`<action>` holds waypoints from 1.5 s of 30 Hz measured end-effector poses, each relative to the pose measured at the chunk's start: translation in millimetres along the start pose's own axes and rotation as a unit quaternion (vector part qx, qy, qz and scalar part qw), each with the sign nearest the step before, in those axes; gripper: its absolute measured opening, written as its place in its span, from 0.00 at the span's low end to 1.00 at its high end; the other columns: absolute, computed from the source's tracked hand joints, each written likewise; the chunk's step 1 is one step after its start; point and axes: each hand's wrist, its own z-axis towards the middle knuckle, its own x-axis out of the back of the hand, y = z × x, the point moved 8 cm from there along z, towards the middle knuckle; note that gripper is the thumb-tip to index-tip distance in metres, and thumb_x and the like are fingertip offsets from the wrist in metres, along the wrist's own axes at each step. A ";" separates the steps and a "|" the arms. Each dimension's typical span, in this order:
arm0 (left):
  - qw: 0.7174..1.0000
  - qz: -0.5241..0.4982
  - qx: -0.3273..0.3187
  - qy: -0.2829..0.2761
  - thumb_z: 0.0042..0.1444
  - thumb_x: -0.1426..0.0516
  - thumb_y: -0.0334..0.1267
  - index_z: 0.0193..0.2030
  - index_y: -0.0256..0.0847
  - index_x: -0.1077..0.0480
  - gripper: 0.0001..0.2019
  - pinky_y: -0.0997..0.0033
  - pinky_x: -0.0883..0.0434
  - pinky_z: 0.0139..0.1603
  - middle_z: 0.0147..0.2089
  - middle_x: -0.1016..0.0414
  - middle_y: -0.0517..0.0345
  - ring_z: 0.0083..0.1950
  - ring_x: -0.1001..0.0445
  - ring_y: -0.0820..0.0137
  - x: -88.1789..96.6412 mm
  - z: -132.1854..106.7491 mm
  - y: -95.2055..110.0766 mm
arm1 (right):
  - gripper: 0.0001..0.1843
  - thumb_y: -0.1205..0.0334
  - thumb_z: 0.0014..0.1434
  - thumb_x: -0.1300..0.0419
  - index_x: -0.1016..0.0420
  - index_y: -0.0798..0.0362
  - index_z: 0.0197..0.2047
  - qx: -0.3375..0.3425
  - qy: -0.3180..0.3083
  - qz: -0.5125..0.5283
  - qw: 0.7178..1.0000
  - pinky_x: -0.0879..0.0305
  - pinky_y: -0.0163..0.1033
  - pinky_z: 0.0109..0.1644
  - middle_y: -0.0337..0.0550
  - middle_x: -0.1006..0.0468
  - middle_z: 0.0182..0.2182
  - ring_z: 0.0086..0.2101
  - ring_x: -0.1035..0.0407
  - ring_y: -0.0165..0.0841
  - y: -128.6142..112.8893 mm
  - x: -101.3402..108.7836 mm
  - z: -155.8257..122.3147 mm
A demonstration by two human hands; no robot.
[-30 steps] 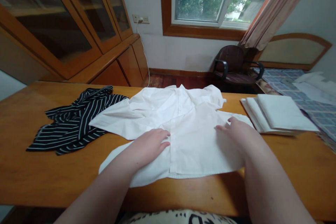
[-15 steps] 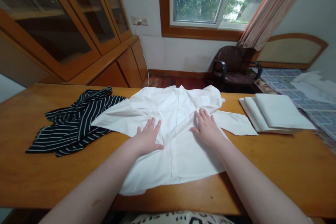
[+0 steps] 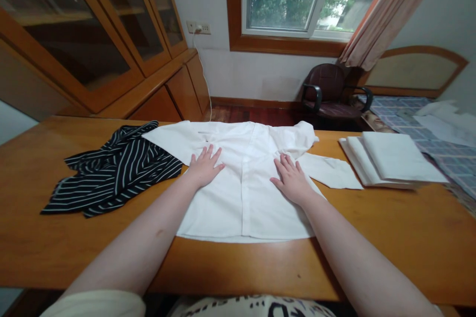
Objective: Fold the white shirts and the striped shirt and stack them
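A white shirt (image 3: 226, 203) lies spread on the wooden table, its front placket running down the middle and its hem toward me. My left hand (image 3: 206, 166) rests flat on the shirt's left side, fingers spread. On the right side of the shirt my right hand (image 3: 292, 178) also lies flat, fingers stretched out. One sleeve reaches left over a black garment with white stripes (image 3: 122, 173), which lies crumpled. The other sleeve (image 3: 332, 172) points right, toward a stack of folded white cloths (image 3: 403, 158).
The wooden table (image 3: 238, 267) runs across the view. Behind it stand a glass-doored cabinet (image 3: 111, 84) at left and a dark armchair (image 3: 325, 91) at right. A bed with a checked cover (image 3: 394, 114) is beyond the table's right end.
The shirt's diagonal fold has flattened and its hem now lies straighter. My left hand has moved slightly away from me; the left sleeve has shifted back, uncovering more striped cloth.
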 end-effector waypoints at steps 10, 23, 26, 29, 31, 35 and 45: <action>0.997 0.013 0.047 0.064 0.61 0.61 0.58 0.71 0.52 0.58 0.33 0.34 0.52 0.62 0.73 0.64 0.50 0.71 0.59 0.48 -5.2 -14.1 -14.4 | 0.45 0.41 0.59 0.51 0.58 0.63 0.69 -0.206 0.033 0.016 0.978 0.55 0.60 0.61 0.67 0.47 0.64 0.63 0.54 0.52 53.8 11.3 -1.5; 0.989 0.010 -0.129 0.074 0.62 0.54 0.49 0.69 0.44 0.49 0.30 0.44 0.61 0.68 0.73 0.58 0.49 0.72 0.63 0.55 9.4 -40.1 50.0 | 0.21 0.56 0.62 0.49 0.31 0.58 0.54 -0.029 0.150 0.043 0.987 0.43 0.42 0.55 0.53 0.26 0.49 0.50 0.35 0.40 16.5 35.5 -0.3; 0.984 -0.025 -0.157 0.075 0.63 0.57 0.49 0.68 0.43 0.48 0.28 0.47 0.58 0.68 0.72 0.54 0.51 0.72 0.59 0.58 25.5 -28.2 67.5 | 0.15 0.55 0.63 0.49 0.26 0.54 0.42 -0.013 0.109 0.045 0.993 0.41 0.39 0.49 0.48 0.23 0.39 0.44 0.32 0.38 5.3 34.1 -0.6; 0.982 -0.035 -0.168 0.073 0.64 0.58 0.45 0.67 0.46 0.46 0.25 0.48 0.58 0.68 0.71 0.52 0.54 0.72 0.58 0.59 37.4 1.5 79.6 | 0.18 0.53 0.65 0.54 0.26 0.51 0.33 -0.045 0.077 0.051 0.995 0.43 0.36 0.39 0.44 0.23 0.31 0.36 0.31 0.34 11.0 34.1 0.2; 0.983 -0.029 -0.177 0.031 0.63 0.56 0.46 0.67 0.48 0.46 0.26 0.45 0.57 0.67 0.72 0.54 0.55 0.72 0.58 0.57 31.9 24.2 85.9 | 0.19 0.53 0.65 0.54 0.27 0.51 0.32 -0.083 0.066 0.053 0.993 0.45 0.36 0.35 0.43 0.24 0.30 0.33 0.31 0.34 19.2 33.3 0.2; 0.989 -0.028 -0.141 -0.028 0.58 0.53 0.58 0.70 0.51 0.55 0.35 0.37 0.60 0.65 0.73 0.63 0.55 0.72 0.63 0.52 13.1 61.0 81.5 | 0.18 0.50 0.64 0.53 0.28 0.50 0.35 -0.180 0.046 0.067 0.980 0.46 0.37 0.32 0.44 0.22 0.32 0.33 0.30 0.35 38.8 25.3 -0.9; 0.993 -0.049 -0.059 0.094 0.64 0.60 0.50 0.70 0.45 0.52 0.29 0.44 0.58 0.67 0.72 0.57 0.51 0.72 0.58 0.56 12.1 83.1 71.7 | 0.22 0.57 0.64 0.54 0.33 0.58 0.56 -0.133 0.171 0.043 0.975 0.43 0.45 0.56 0.56 0.29 0.53 0.53 0.36 0.42 41.1 40.9 -3.0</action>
